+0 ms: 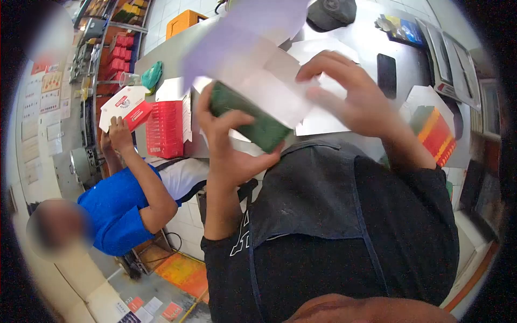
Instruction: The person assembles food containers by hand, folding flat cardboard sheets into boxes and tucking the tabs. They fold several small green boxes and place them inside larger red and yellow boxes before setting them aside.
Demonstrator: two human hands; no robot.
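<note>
Fingers of my left hand (229, 142) clamp a green box (264, 130) at eleven o'clock; at one, my right hand (358, 99) blurs near its white flap (277, 94), fingers apart.

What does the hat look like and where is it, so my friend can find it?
Start at the big grey metal table. Near its far edge sits the dark cap. It's rounded, with a brim and a badge, unlike the flat black rectangle nearby.

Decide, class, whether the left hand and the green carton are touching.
Touching. The head view shows the left hand gripping the green carton, with a finger bent onto its green side.
</note>
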